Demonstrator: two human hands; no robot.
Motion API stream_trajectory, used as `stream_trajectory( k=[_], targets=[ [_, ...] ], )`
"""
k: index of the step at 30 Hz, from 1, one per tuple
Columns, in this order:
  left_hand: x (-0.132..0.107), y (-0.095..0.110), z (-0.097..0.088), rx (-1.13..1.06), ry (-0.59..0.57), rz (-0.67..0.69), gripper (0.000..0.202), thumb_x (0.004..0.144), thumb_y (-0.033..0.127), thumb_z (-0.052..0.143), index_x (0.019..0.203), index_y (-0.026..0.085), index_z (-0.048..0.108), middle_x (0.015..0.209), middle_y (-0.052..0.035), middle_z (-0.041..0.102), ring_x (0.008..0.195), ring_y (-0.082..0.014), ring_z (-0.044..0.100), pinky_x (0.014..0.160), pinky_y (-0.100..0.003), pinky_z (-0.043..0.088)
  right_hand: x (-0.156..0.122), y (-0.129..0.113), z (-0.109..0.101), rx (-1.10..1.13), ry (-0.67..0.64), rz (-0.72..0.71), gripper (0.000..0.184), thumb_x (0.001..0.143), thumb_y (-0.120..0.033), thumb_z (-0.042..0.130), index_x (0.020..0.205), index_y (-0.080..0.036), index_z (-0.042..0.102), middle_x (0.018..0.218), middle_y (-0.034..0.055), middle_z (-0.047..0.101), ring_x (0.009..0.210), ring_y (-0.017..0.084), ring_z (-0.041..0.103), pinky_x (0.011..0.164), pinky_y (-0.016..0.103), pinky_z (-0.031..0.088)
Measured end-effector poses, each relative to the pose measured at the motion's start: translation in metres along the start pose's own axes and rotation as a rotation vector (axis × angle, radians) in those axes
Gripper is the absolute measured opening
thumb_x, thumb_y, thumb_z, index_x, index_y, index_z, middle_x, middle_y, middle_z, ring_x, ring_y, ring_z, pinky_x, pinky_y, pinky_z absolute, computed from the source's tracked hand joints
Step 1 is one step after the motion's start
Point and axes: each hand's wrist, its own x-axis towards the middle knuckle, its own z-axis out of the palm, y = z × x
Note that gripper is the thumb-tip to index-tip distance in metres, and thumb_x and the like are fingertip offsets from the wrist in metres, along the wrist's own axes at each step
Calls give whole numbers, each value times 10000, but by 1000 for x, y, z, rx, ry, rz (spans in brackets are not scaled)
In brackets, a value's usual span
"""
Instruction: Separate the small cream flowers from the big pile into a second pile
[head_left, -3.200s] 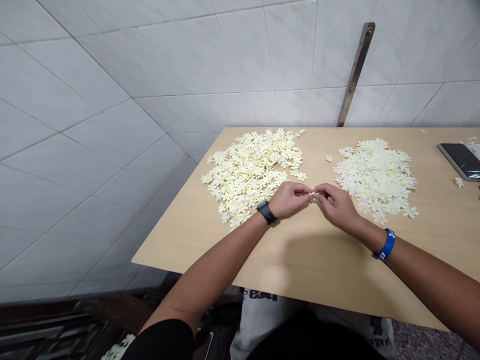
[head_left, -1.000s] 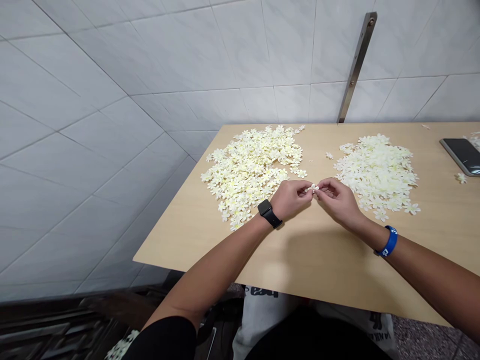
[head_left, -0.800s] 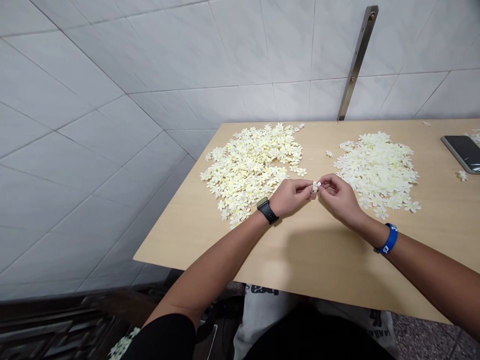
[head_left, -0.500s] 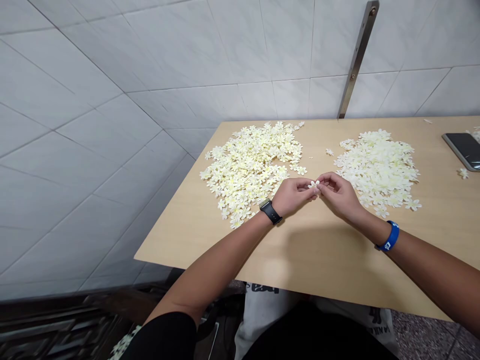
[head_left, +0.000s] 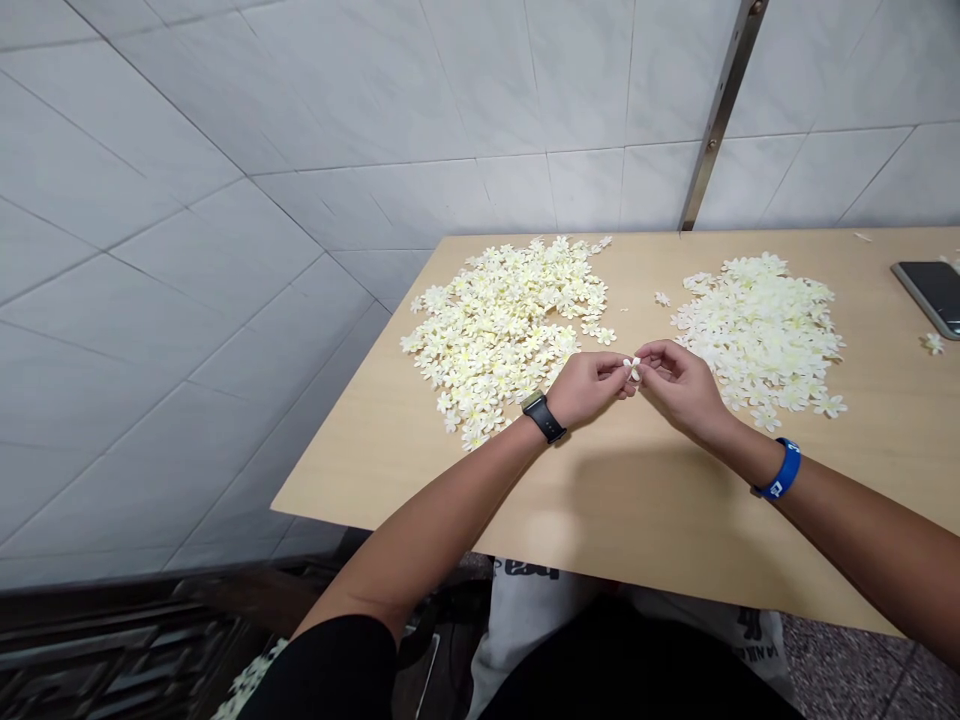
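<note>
A small white artificial flower (head_left: 633,369) is pinched between both hands above the middle of the table. My left hand (head_left: 590,388), with a black watch on the wrist, grips it from the left with thumb and fingertips. From the other side, my right hand (head_left: 681,384) holds it between thumb and index finger; a blue wristband sits on that forearm. Beyond my left hand spreads a heap of cream flowers with yellow centres (head_left: 499,325). A second heap of paler white flowers (head_left: 761,335) lies just past my right hand.
The wooden tabletop (head_left: 645,540) meets a tiled wall (head_left: 480,90) at the back. A metal bracket (head_left: 721,120) runs up that wall. At the far right lies a phone (head_left: 930,298), with a single loose flower (head_left: 932,344) near it. More flowers (head_left: 251,680) show below the table, lower left.
The flower between my fingertips has turned and now shows its petals at a different angle. Both hands stay in nearly the same place. The whole view has shifted slightly.
</note>
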Motion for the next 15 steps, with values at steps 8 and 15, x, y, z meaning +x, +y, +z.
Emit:
stream_trajectory(
  k=[8,15],
  targets=[
    [0,-5,1,-106,60,39,484,867,564,757,1043,113,770,897,-110,797,844,-202,787,796,-304,639,0,-1,0,-89,1,-28,156,863,-365,718,867,-220,661,814,34,681,742,185,648,660,312,523],
    [6,-5,-9,-281,-25,-125,501,621,474,957,904,91,802,849,-104,796,817,-183,757,845,-339,634,-3,-5,-2,-269,21,-168,58,855,-284,671,844,-228,680,827,40,704,739,193,635,674,331,497]
  ],
)
